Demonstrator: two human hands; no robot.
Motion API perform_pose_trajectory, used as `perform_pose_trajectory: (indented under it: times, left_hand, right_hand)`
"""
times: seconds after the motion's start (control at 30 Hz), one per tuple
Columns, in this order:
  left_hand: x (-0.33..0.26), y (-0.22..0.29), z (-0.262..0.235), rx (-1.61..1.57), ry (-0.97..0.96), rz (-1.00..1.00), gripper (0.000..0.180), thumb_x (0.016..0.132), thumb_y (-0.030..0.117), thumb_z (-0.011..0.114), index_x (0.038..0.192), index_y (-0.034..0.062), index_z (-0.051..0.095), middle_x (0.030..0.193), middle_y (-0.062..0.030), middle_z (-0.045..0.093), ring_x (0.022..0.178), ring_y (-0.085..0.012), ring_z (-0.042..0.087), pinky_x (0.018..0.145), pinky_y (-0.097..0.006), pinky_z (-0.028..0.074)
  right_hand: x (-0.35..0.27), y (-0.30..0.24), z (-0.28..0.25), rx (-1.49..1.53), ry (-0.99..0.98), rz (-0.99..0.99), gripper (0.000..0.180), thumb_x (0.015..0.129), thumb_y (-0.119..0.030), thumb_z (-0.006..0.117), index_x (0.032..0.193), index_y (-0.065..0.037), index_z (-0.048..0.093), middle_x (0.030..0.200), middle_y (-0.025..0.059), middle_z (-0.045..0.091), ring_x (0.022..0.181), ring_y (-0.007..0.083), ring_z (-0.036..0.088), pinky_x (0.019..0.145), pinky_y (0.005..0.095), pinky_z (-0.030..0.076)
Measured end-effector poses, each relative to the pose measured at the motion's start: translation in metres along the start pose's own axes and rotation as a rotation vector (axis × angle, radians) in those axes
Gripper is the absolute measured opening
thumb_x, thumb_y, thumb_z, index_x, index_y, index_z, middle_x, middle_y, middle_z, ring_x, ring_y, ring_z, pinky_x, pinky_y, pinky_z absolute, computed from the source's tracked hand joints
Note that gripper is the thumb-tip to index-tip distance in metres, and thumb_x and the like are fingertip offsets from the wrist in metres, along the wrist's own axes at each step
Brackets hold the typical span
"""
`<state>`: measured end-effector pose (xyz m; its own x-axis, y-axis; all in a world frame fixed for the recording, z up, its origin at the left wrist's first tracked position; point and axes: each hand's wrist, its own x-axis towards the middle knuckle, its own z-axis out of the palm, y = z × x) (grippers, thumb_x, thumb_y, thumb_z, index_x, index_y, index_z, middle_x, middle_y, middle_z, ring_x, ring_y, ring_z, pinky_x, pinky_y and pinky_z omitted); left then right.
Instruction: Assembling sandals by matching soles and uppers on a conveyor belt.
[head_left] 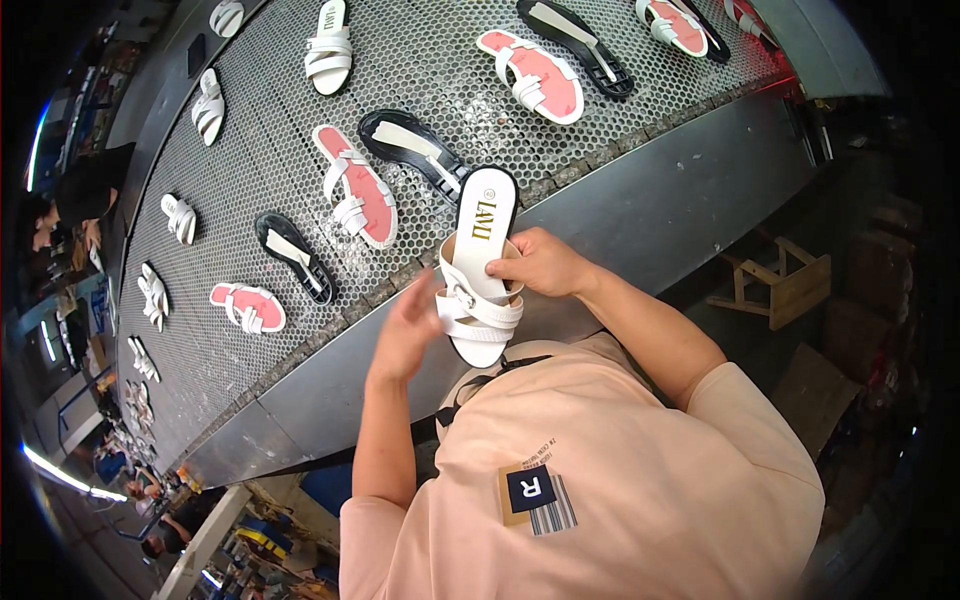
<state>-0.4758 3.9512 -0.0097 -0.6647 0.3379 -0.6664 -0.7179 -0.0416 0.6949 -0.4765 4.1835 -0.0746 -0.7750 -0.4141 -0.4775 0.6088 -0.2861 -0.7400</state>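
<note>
A white slide sandal (pixel 487 215) with crossed straps, a buckle and a black sole edge is held in front of my body, over the near edge of the conveyor. My right hand (pixel 548 264) grips its right side at the middle, thumb on the white insole. On its other side, close to the straps, is my left hand (pixel 408 325); its fingers are smeared by motion, and I cannot tell whether they touch. Beyond the sandal, on the belt, lie a black sole (pixel 415 150) and a white-strapped upper with a pink insole (pixel 356 187).
The metal mesh conveyor (pixel 440 60) carries more black soles (pixel 292 258), pink-insoled uppers (pixel 248 307) and finished white sandals (pixel 328 50). A dark phone-like object (pixel 196 56) lies on its far rim. A wooden stool (pixel 775 285) stands at the right. Other people work at the far left.
</note>
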Motion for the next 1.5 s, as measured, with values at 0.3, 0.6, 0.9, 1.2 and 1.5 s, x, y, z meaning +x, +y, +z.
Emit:
perform_pose_trajectory:
  times: [0.3, 0.6, 0.9, 1.2, 1.5]
  left_hand:
    - [-0.009, -0.03, 0.04, -0.151, 0.232, -0.046, 0.025, 0.084, 0.002, 0.065, 0.108, -0.0001, 0.062, 0.099, -0.0055, 0.067, 0.086, -0.0125, 0.063, 0.077, -0.027, 0.051]
    - [-0.008, -0.023, 0.06, 0.029, 0.285, 0.027, 0.02, 0.083, 0.002, 0.066, 0.103, -0.0008, 0.066, 0.095, -0.0047, 0.068, 0.083, -0.0099, 0.062, 0.074, -0.026, 0.05]
    - [-0.001, -0.025, 0.068, -0.329, 0.236, -0.067, 0.024, 0.086, 0.001, 0.063, 0.109, -0.0003, 0.061, 0.102, -0.0082, 0.066, 0.088, -0.0167, 0.065, 0.078, -0.03, 0.054]
    - [0.033, -0.029, 0.079, -0.348, 0.232, -0.017, 0.038, 0.09, 0.016, 0.061, 0.125, 0.0045, 0.051, 0.116, -0.0065, 0.06, 0.104, -0.0154, 0.058, 0.087, -0.032, 0.047]
    - [-0.001, -0.037, -0.05, -0.263, 0.892, 0.137, 0.059, 0.088, 0.034, 0.065, 0.136, 0.0107, 0.04, 0.125, -0.0041, 0.051, 0.109, -0.0184, 0.048, 0.087, -0.041, 0.04]
  right_hand:
    - [-0.009, -0.033, 0.003, 0.044, 0.015, 0.11, 0.023, 0.088, -0.007, 0.064, 0.108, 0.003, 0.064, 0.102, 0.0073, 0.067, 0.091, 0.0125, 0.063, 0.082, 0.0277, 0.05]
    - [-0.014, -0.024, -0.003, 0.122, -0.012, 0.02, 0.033, 0.082, -0.004, 0.067, 0.113, 0.004, 0.061, 0.108, 0.0101, 0.066, 0.097, 0.0164, 0.063, 0.087, 0.0293, 0.049]
    - [-0.027, -0.023, -0.024, 0.099, 0.003, 0.176, 0.037, 0.083, -0.008, 0.067, 0.118, 0.001, 0.058, 0.11, 0.0084, 0.064, 0.102, 0.0151, 0.059, 0.088, 0.0306, 0.048]
    - [-0.031, -0.019, 0.011, 0.351, 0.083, 0.115, 0.039, 0.086, -0.002, 0.055, 0.125, -0.002, 0.049, 0.113, 0.0064, 0.062, 0.103, 0.0159, 0.059, 0.085, 0.0307, 0.05]
    - [0.136, -0.16, -0.067, 0.107, 0.217, -0.207, 0.034, 0.087, -0.009, 0.055, 0.12, -0.002, 0.046, 0.1, 0.0083, 0.064, 0.08, 0.0173, 0.063, 0.064, 0.0296, 0.051]
